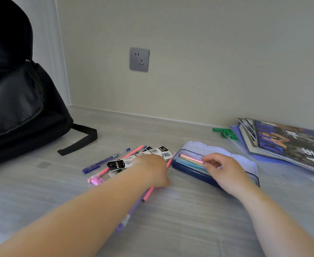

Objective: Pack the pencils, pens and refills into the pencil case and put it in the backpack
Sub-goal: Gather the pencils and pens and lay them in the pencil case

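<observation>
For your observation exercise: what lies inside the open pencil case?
Inside the blue pencil case lie pastel pencils: a pink one on top, with yellowish and blue ones beside it. The right hand rests over the case's near half, so anything there is hidden.

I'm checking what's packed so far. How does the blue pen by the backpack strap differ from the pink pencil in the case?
The blue pen lies loose on the table, untouched; the pink pencil lies inside the open pencil case, with the right hand at its end. The blue pen is dark with a clear section; the pink pencil is pale and plain. Both lie flat.
</observation>
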Motion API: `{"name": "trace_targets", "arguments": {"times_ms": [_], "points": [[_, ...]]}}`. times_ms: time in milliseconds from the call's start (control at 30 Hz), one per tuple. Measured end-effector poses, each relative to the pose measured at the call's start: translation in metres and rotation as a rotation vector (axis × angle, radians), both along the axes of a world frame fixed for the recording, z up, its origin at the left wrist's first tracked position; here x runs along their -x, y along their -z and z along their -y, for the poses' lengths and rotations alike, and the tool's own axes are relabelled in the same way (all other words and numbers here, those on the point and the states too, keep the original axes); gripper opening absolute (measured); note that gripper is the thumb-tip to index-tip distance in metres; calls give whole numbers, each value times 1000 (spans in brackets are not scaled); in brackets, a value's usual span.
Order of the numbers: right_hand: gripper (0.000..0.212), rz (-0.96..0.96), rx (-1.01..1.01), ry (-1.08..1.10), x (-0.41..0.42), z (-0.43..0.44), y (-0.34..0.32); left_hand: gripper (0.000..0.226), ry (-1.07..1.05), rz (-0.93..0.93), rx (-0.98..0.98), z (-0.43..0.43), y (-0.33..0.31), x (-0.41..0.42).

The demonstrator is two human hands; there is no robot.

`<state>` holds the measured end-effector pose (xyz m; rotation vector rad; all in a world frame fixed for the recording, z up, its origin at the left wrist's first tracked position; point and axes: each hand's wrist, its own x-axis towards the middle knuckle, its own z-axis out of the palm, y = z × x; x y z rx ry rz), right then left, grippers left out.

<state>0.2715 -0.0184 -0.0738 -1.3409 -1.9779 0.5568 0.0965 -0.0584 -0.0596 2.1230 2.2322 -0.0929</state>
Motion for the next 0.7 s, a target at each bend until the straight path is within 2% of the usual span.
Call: {"name": "trace_targets", "arguments": {"times_ms": [33, 333, 467, 567, 700], "points": [[14, 3, -2, -17, 0, 1, 1, 12, -5, -8, 8, 1, -1, -1], [17, 57, 47, -34, -2, 1, 1, 56, -62, -86, 14, 8, 7, 7], [19, 59, 59, -30, -2, 1, 1, 30, -84, 82, -36, 12, 0, 24], [20, 60, 64, -30, -2, 1, 2, 14, -84, 147, -152, 11, -16, 49], [21, 79, 59, -32, -1, 2, 1, 20, -186, 159, -264, 13, -32, 94]]}}
